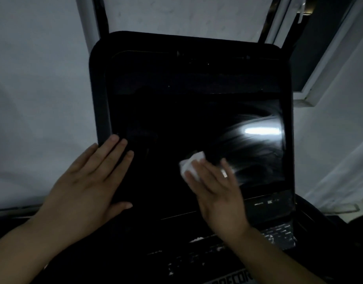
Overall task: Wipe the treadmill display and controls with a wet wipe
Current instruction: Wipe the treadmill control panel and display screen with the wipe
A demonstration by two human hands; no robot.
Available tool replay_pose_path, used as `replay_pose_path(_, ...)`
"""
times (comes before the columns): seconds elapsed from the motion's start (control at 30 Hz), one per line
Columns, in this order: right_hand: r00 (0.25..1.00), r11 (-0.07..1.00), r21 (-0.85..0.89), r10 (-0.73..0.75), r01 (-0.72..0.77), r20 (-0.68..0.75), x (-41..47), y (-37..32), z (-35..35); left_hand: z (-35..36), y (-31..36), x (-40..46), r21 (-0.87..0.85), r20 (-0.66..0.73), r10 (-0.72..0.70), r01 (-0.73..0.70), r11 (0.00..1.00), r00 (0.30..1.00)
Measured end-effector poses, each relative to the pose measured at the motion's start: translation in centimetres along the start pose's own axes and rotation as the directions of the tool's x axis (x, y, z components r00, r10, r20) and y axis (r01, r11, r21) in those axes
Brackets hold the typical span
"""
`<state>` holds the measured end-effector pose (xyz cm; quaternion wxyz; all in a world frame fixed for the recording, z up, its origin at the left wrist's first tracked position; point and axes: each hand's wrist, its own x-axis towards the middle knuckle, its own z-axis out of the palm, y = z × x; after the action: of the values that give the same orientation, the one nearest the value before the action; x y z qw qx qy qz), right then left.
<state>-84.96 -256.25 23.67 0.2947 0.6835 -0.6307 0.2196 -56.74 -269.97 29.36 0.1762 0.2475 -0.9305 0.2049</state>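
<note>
While left hand (90, 179) steadies display (176, 124), right hand (215, 187) presses wipe (189, 163).

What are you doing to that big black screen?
A person is cleaning the treadmill display. The right hand presses a white wet wipe flat against the lower middle of the dark screen, with the fingers laid straight over it. The left hand rests open on the screen's left edge. Streaky smears catch the light on the right side. The controls below the screen are not being touched.
</note>
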Motion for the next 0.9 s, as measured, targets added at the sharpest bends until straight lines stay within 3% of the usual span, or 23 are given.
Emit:
replay_pose_path(0.07, 0.995, 0.992, -0.091, 0.094, -0.092, 0.021, -0.4, 3.3, -0.9, 0.0, 0.0, 0.1, 0.009, 0.012, -0.005, 0.005, 1.000, 1.000)
replay_pose_path(0.17, 0.925, 0.915, -0.138, 0.380, -0.380, -0.024, -0.6, 7.8, -2.1, 0.0, 0.2, 0.1, 0.021, 0.033, -0.024, 0.023, 1.000, 0.999)
replay_pose_path(0.27, 0.850, 0.844, -0.105, 0.518, -0.526, -0.095, -0.5, 6.8, -1.6, -0.2, 0.4, 0.1, 0.009, 0.049, -0.055, 0.054, 0.998, 0.997)
replay_pose_path(0.33, 0.875, 0.874, -0.066, 0.476, -0.482, -0.088, -0.3, 3.5, -1.0, -0.4, 0.6, 0.1, 0.003, 0.057, -0.070, 0.070, 0.998, 0.996)
replay_pose_path(0.47, 0.982, 0.980, 0.069, 0.188, -0.186, -0.024, -0.3, -5.0, 1.0, -0.9, 0.8, 0.2, 0.007, 0.081, -0.086, 0.086, 0.996, 0.993)
replay_pose_path(0.57, 0.999, 0.989, 0.149, -0.004, 0.010, -0.042, -0.7, -9.1, 1.9, -1.1, 0.9, 0.3, -0.009, 0.079, -0.101, 0.102, 0.995, 0.992)
replay_pose_path(0.67, 0.990, 0.986, 0.085, -0.141, 0.142, -0.008, 0.2, -7.5, 1.2, -1.1, 0.9, 0.2, -0.018, 0.069, -0.110, 0.112, 0.994, 0.991)
replay_pose_path(0.77, 0.999, 0.999, -0.027, -0.038, 0.038, -0.010, 3.0, -3.0, 0.2, -1.0, 0.9, 0.2, -0.009, 0.061, -0.108, 0.109, 0.994, 0.992)
replay_pose_path(0.83, 0.994, 0.994, -0.043, 0.100, -0.102, -0.054, 5.5, -1.1, -0.3, -1.0, 0.9, 0.2, -0.004, 0.056, -0.110, 0.110, 0.994, 0.992)
replay_pose_path(0.9, 0.985, 0.988, -0.035, 0.145, -0.149, -0.099, 7.9, -0.8, -0.4, -1.0, 0.9, 0.2, 0.002, 0.063, -0.111, 0.112, 0.994, 0.992)
